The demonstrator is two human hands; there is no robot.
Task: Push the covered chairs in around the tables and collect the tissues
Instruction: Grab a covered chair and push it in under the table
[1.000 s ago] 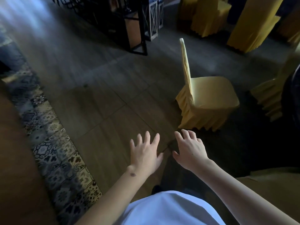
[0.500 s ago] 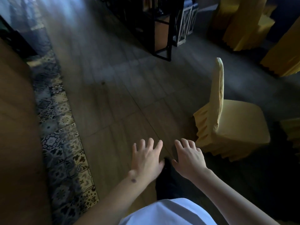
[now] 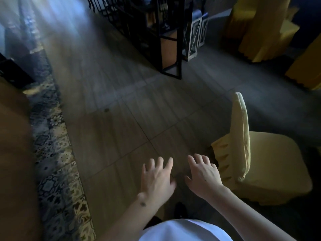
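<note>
While left hand hovers empty, right hand nears covered chair

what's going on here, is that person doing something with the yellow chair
A person is walking across a wood-look floor with both hands out in front, empty. The left hand and right hand are spread open, holding nothing. A yellow covered chair stands just to their right, not yet touched; the right hand is the nearer one. More covered chairs stand further back. No tissues are visible.
</note>
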